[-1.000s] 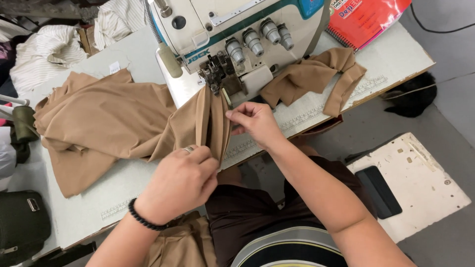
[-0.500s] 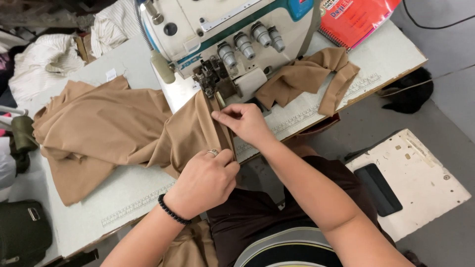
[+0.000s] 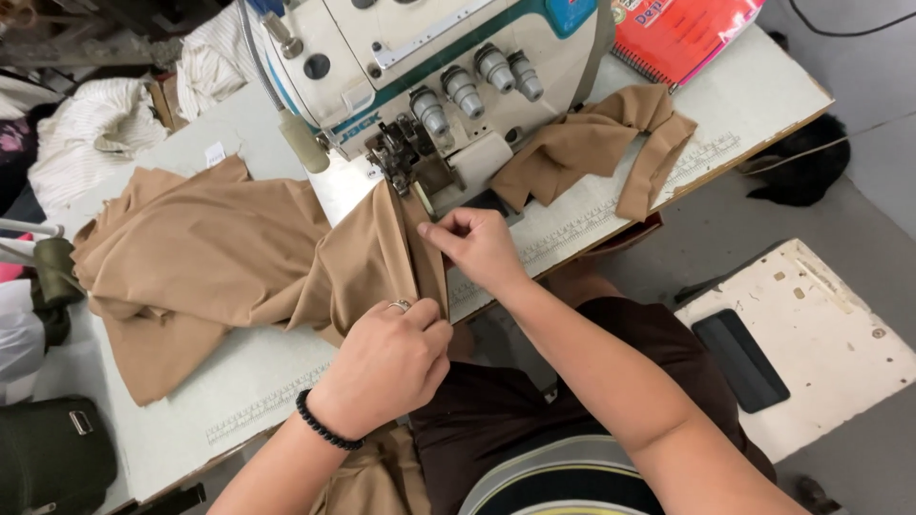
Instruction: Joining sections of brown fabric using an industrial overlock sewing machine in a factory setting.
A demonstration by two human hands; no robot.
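Both hands have drawn closer together along the tan fabric (image 3: pixel 229 257) since half a second ago. At lower centre the left hand (image 3: pixel 386 367) clenches the folded edge; the right hand (image 3: pixel 477 248), just above it, pinches the same edge below the sewing machine (image 3: pixel 429 67). Fabric spreads left across the counter (image 3: pixel 754 105). A second tan piece (image 3: pixel 601 143) lies at upper right beside a red notebook (image 3: pixel 682 33).

Left hand (image 3: pixel 389 364), black bead bracelet at the wrist, is curled into a pinch; right hand (image 3: pixel 480 246), forearm extended, pinches with fingertips just beyond it.
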